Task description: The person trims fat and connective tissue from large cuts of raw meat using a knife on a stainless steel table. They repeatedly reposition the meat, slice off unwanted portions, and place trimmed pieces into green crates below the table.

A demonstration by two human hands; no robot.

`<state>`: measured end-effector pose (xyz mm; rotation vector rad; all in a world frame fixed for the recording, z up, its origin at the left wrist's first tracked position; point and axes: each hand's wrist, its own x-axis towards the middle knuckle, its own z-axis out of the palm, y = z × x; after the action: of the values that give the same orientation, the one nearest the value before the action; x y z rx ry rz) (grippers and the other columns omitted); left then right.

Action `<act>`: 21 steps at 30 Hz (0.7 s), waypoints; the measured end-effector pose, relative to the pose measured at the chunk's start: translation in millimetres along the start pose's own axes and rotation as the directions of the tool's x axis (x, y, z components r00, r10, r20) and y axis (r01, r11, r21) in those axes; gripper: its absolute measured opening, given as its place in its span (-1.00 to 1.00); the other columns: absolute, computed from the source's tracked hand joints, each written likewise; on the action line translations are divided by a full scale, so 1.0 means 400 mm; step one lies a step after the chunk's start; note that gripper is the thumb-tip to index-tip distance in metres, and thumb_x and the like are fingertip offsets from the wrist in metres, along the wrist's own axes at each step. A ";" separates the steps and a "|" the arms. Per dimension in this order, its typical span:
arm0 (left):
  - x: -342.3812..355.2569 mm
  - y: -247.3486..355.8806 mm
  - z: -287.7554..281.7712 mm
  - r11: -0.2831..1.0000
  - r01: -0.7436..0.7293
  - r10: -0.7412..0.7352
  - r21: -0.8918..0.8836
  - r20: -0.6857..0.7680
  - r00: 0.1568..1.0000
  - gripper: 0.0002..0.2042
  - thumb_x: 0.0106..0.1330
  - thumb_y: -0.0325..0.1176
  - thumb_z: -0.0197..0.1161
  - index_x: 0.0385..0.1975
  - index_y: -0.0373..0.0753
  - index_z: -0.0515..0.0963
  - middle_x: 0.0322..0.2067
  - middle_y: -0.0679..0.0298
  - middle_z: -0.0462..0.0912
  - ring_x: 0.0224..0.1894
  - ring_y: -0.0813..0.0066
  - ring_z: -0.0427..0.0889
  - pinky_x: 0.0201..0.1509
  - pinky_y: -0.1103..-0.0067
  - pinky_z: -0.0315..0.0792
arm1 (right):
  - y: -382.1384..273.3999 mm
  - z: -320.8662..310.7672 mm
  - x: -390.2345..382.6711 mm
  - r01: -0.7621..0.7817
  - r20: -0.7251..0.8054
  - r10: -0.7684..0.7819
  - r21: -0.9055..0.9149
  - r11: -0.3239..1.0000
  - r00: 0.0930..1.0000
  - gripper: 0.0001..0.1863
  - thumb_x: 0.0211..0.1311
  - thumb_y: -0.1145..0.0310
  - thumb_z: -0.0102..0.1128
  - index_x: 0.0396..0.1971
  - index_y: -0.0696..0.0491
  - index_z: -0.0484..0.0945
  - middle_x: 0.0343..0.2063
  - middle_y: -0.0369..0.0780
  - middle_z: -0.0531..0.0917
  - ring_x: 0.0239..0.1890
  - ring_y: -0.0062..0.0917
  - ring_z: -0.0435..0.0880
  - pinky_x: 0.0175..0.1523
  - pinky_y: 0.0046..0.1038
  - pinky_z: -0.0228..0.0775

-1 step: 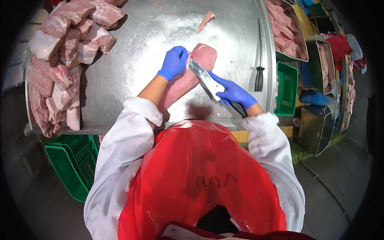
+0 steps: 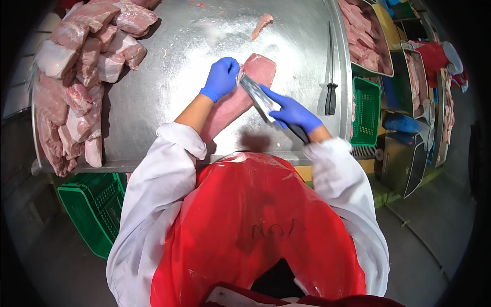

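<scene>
A long, pale pink piece of meat (image 2: pixel 230 109) lies slantwise on the steel table (image 2: pixel 169 102). My left hand (image 2: pixel 221 79), in a blue glove, is closed at the meat's left edge, pinching a small flap of it. My right hand (image 2: pixel 292 112), gloved in blue too, grips the black handle of a knife (image 2: pixel 255 93). The blade lies across the top of the meat, its tip close to my left fingers. Part of the handle is hidden by my right hand. Farther off sits a small meat scrap (image 2: pixel 262 26).
A heap of meat pieces (image 2: pixel 76 97) covers the table's left side. A sharpening steel (image 2: pixel 331 77) lies near the right edge. Beyond stand a metal tub of meat (image 2: pixel 391 69) and a green basket (image 2: pixel 378 113). Another green crate (image 2: pixel 84 215) is below left. A person in red (image 2: pixel 432 59) is far right.
My right hand and the knife have shifted slightly to the left and toward me along the meat. My left hand stays at the meat's edge.
</scene>
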<state>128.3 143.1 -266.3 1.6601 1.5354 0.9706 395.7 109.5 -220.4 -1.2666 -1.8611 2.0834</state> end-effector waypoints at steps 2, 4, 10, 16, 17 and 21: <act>0.019 -0.007 -0.003 0.994 -0.111 0.111 -0.008 -0.022 0.994 -0.79 0.33 -0.30 0.19 -0.41 -0.33 0.57 -0.44 -0.06 0.63 -0.38 -0.02 0.62 -0.25 0.33 0.49 | -0.075 0.032 0.088 -0.088 -0.101 0.084 -0.035 0.996 0.991 -0.19 0.32 0.45 0.07 0.52 -0.34 0.02 -0.53 -0.28 0.61 -0.59 -0.67 0.52 -0.43 -0.56 0.46; 0.038 -0.013 -0.008 0.999 0.007 -0.007 -0.054 -0.006 1.000 -0.80 0.34 -0.29 0.18 -0.39 -0.31 0.59 -0.44 -0.03 0.64 -0.37 0.06 0.64 -0.24 0.35 0.50 | -0.058 0.026 0.087 -0.017 -0.081 0.016 -0.004 1.000 0.997 -0.19 0.33 0.45 0.06 0.52 -0.37 0.01 -0.54 -0.28 0.61 -0.59 -0.67 0.52 -0.42 -0.56 0.47; 0.041 -0.044 -0.046 0.986 0.094 -0.090 -0.137 0.033 0.995 -0.81 0.33 -0.28 0.18 -0.36 -0.29 0.59 -0.46 0.14 0.64 -0.38 0.35 0.60 -0.20 0.45 0.49 | 0.005 0.045 -0.028 -0.045 0.068 0.040 0.078 0.996 0.997 -0.15 0.29 0.51 0.06 0.53 -0.37 0.00 -0.52 -0.27 0.62 -0.60 -0.67 0.53 -0.42 -0.56 0.47; 0.073 -0.018 -0.057 0.985 0.093 -0.075 -0.148 0.122 0.990 -0.81 0.35 -0.30 0.21 -0.28 -0.32 0.62 -0.43 0.29 0.62 -0.36 0.55 0.53 -0.19 0.57 0.45 | -0.061 0.152 0.151 -0.040 -0.151 0.052 0.084 0.996 0.987 -0.21 0.40 0.41 0.05 0.53 -0.40 -0.03 -0.53 -0.26 0.60 -0.60 -0.62 0.54 -0.43 -0.53 0.50; 0.070 -0.029 -0.067 0.971 0.120 -0.096 -0.206 0.121 0.988 -0.81 0.35 -0.31 0.21 -0.28 -0.32 0.63 -0.43 0.32 0.61 -0.37 0.57 0.52 -0.20 0.58 0.44 | -0.052 0.172 0.092 -0.034 -0.122 0.039 0.044 0.998 0.992 -0.20 0.39 0.41 0.05 0.53 -0.41 -0.04 -0.52 -0.25 0.61 -0.59 -0.62 0.55 -0.42 -0.53 0.50; 0.068 -0.049 -0.110 0.901 0.218 -0.166 -0.375 0.164 0.972 -0.84 0.38 -0.35 0.22 -0.27 -0.32 0.64 -0.43 0.41 0.58 -0.39 0.65 0.46 -0.26 0.65 0.39 | -0.047 0.216 -0.052 -0.155 -0.065 0.156 0.024 0.988 0.986 -0.15 0.31 0.46 0.10 0.53 -0.34 -0.01 -0.36 -0.22 0.67 -0.51 -0.63 0.58 -0.29 -0.49 0.53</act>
<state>81.1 171.5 -258.9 1.2385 1.2901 0.9691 348.6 34.3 -200.3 -1.5029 -1.7635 2.0977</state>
